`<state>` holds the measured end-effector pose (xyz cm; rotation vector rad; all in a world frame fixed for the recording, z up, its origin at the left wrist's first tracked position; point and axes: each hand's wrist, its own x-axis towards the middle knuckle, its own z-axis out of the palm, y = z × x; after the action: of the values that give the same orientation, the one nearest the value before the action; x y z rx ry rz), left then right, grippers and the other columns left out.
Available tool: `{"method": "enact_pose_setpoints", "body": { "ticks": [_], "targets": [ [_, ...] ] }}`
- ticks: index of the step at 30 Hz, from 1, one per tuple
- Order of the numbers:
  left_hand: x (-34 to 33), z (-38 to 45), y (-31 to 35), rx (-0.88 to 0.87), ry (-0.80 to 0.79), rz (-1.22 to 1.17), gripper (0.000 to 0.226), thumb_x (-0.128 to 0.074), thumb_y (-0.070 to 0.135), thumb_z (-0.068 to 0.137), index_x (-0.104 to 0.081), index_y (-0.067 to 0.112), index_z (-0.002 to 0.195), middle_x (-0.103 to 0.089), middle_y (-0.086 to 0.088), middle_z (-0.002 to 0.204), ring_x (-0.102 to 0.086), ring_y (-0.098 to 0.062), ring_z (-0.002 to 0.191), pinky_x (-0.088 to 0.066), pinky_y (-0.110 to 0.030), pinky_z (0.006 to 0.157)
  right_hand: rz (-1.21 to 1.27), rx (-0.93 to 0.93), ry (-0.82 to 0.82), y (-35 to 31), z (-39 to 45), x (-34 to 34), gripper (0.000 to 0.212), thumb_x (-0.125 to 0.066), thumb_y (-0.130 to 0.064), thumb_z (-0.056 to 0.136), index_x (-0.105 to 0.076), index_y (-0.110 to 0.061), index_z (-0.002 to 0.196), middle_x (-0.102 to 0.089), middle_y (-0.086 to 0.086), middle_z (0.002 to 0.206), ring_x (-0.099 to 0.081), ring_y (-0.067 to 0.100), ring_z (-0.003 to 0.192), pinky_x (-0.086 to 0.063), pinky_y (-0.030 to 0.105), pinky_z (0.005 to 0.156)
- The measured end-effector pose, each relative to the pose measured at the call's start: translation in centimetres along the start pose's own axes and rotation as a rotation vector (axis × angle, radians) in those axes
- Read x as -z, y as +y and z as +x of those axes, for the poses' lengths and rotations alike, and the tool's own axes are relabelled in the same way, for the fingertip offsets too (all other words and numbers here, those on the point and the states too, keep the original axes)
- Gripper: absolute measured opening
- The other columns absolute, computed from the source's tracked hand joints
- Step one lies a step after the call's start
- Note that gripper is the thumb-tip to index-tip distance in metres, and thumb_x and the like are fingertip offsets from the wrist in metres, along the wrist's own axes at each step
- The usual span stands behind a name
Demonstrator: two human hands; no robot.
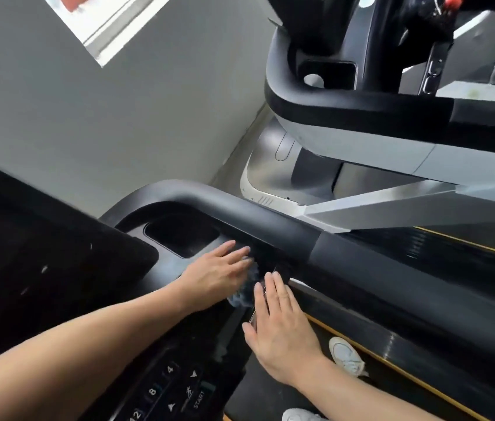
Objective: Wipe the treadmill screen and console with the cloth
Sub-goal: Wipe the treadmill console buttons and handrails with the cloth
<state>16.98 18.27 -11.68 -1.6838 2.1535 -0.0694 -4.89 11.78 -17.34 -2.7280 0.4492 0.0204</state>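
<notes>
1. Left hand (219, 273): is being held flat on the console (167, 268), fingers straight and slightly spread, pointing toward 2 o'clock; its fingertips are being rested at the edge of the cloth.
2. Right hand (279, 326): is being laid palm down, fingers straight and close together, pointing toward 11 o'clock, fingertips touching the cloth; nothing is being gripped.
3. Cloth (247, 291): blue-grey, crumpled, is being pressed between the two hands on the console's right end, at 5 o'clock from the cup recess (181, 238).
4. Screen (42, 256): dark, is being shown at 9 o'clock from the hands, untouched by them.
5. Keypad (173, 393): numbered keys and a START key are being shown at 6 o'clock from the left hand.
6. Handrail (270, 226): black, is being shown at 1 o'clock from the cloth.
7. White shoes (346, 357): are being seen on the belt (407, 354), at 3 o'clock from the right wrist.
8. Second treadmill (361, 123): is being shown at 12 o'clock, well apart.
</notes>
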Motion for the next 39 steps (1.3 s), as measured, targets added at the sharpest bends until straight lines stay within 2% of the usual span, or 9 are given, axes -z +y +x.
{"method": "enact_pose_setpoints", "body": {
  "ticks": [4,9,15,18,21,25,30,36,39],
  "targets": [
    [-0.4,1.9,0.9,0.045,0.116,-0.102,0.03,-0.044,0.022,0.108,-0.071,0.015,0.097,-0.066,-0.005,0.117,-0.06,-0.029,0.102,-0.05,-0.043,0.094,-0.004,0.0,0.003,0.1,0.1,-0.1,0.078,-0.032,-0.055,0.106,-0.03,0.002,0.16,-0.015,0.029,0.169,-0.005,0.041,0.16,-0.023,0.055,0.127],
    [-2.3,-4.8,1.5,-0.306,-0.151,-0.271,0.023,-0.055,0.023,0.099,-0.075,0.023,0.109,-0.069,0.008,0.131,-0.056,-0.026,0.132,-0.045,-0.044,0.114,-0.014,0.01,-0.001,0.2,0.0,-0.5,0.078,-0.032,-0.054,0.107,-0.029,0.003,0.159,-0.016,0.03,0.168,-0.006,0.042,0.16,-0.022,0.057,0.127],
    [-0.3,0.6,-3.4,0.021,0.035,-0.109,0.032,-0.053,0.026,0.093,-0.077,0.022,0.113,-0.067,0.004,0.137,-0.054,-0.029,0.134,-0.042,-0.05,0.116,-0.032,0.008,0.038,0.2,-0.1,-0.7,0.078,-0.035,-0.053,0.106,-0.031,0.004,0.159,-0.018,0.03,0.168,-0.008,0.042,0.16,-0.018,0.055,0.128],
    [-1.4,-2.4,0.5,-0.154,-0.002,-0.245,0.022,-0.055,0.023,0.098,-0.077,0.018,0.098,-0.068,0.007,0.128,-0.055,-0.026,0.109,-0.05,-0.042,0.099,-0.034,0.013,0.045,0.2,-0.1,-0.8,0.078,-0.036,-0.053,0.105,-0.034,0.004,0.158,-0.02,0.03,0.167,-0.011,0.043,0.159,-0.016,0.055,0.125],
    [-0.7,-5.8,-0.5,-0.268,-0.085,-0.253,0.023,-0.054,0.02,0.098,-0.075,0.021,0.106,-0.06,0.011,0.14,-0.057,-0.021,0.113,-0.05,-0.034,0.097,-0.037,0.011,0.04,0.1,-0.1,-0.9,0.077,-0.035,-0.053,0.105,-0.034,0.003,0.158,-0.019,0.029,0.168,-0.011,0.043,0.159,-0.016,0.054,0.127],
    [0.4,-3.7,-2.4,0.202,0.156,-0.19,0.024,-0.065,0.017,0.083,-0.078,0.011,0.102,-0.068,0.0,0.128,-0.06,-0.032,0.1,-0.058,-0.043,0.075,-0.042,-0.003,0.049,-0.1,0.0,-0.9,0.076,-0.04,-0.051,0.104,-0.037,0.004,0.157,-0.022,0.03,0.167,-0.014,0.043,0.159,-0.012,0.056,0.122],
    [-1.5,-4.8,2.3,-0.276,-0.134,-0.164,0.026,-0.05,0.031,0.097,-0.075,0.027,0.094,-0.055,0.016,0.142,-0.05,-0.024,0.104,-0.05,-0.037,0.084,-0.049,0.012,0.062,0.1,-0.1,-0.9,0.076,-0.041,-0.052,0.103,-0.042,0.003,0.155,-0.027,0.029,0.166,-0.018,0.042,0.158,-0.013,0.054,0.121],
    [-0.1,1.2,-1.1,0.087,0.02,-0.056,0.013,-0.068,0.031,0.085,-0.079,0.027,0.09,-0.058,0.013,0.14,-0.049,-0.027,0.107,-0.044,-0.037,0.076,-0.044,-0.009,0.069,-0.1,-0.1,-1.0,0.076,-0.038,-0.053,0.105,-0.039,0.002,0.156,-0.021,0.028,0.168,-0.01,0.04,0.16,-0.009,0.053,0.123],
    [-1.2,1.5,2.2,-0.018,-0.044,-0.108,0.019,-0.065,0.039,0.086,-0.079,0.026,0.084,-0.062,0.011,0.121,-0.044,-0.023,0.099,-0.043,-0.035,0.073,-0.069,0.001,0.085,-0.1,-0.2,-1.0,0.074,-0.04,-0.054,0.104,-0.045,0.002,0.153,-0.027,0.028,0.167,-0.016,0.039,0.159,-0.012,0.05,0.122]
  ]
}}
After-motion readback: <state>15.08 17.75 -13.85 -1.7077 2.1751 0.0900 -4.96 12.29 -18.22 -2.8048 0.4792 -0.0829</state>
